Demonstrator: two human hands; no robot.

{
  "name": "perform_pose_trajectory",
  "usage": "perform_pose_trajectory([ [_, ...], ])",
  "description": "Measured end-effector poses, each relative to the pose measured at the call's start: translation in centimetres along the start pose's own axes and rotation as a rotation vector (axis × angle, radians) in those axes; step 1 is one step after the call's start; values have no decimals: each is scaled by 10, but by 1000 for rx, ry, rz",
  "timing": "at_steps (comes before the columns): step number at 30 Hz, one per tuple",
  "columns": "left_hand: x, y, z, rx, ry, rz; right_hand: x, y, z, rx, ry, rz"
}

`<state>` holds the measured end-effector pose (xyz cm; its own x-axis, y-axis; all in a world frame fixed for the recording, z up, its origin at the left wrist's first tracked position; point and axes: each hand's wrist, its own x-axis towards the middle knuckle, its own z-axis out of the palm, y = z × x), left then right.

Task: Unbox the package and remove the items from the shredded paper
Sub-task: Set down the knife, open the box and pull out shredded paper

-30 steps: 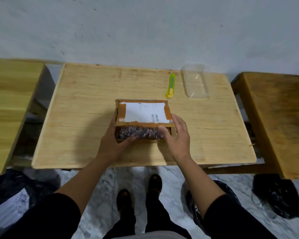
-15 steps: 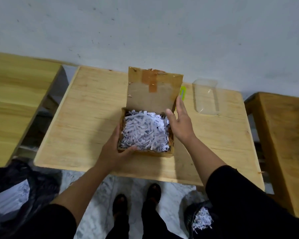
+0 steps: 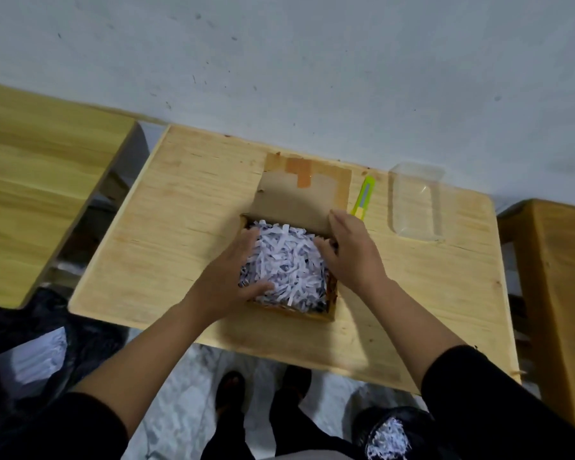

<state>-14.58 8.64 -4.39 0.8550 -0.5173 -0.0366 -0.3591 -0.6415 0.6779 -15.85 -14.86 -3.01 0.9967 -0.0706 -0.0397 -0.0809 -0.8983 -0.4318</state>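
A small cardboard box sits on the wooden table with its lid folded back flat towards the wall. White shredded paper fills the box to the brim. My left hand cups the left side of the paper heap, fingers curled round it. On the box's right side rests my right hand, its fingertips pushed into the paper. No packed item shows through the shreds.
A green and yellow box cutter lies right of the lid. A clear plastic container lies further right. Wooden tables stand on both sides. Black bags with shredded paper sit on the floor by my feet.
The box lid went from shut to fully folded back. Both hands moved from the box's sides onto the shredded paper.
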Motion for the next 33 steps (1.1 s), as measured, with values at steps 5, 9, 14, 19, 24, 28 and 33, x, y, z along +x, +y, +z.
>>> perform_pose_trajectory([
  [5, 28, 2, 11, 147, -302, 70, -14, -9, -4, 56, -271, -178],
  [9, 35, 3, 20, 173, -332, -6, -12, -11, 1, 14, -432, -204],
  [14, 34, 1, 27, 182, -335, -32, -17, -14, 15, -45, -485, -159],
  [19, 31, 4, 35, 173, -315, -53, -19, -17, 26, -104, -454, -160],
  [24, 35, -4, 35, 168, -291, -72, -10, -18, 37, -138, -435, -168],
  [28, 38, -1, 33, 178, -250, -63, -6, -17, 38, -158, -414, -164],
  [33, 39, -1, 36, 197, -164, -62, 0, -20, 40, -208, -395, -126],
])
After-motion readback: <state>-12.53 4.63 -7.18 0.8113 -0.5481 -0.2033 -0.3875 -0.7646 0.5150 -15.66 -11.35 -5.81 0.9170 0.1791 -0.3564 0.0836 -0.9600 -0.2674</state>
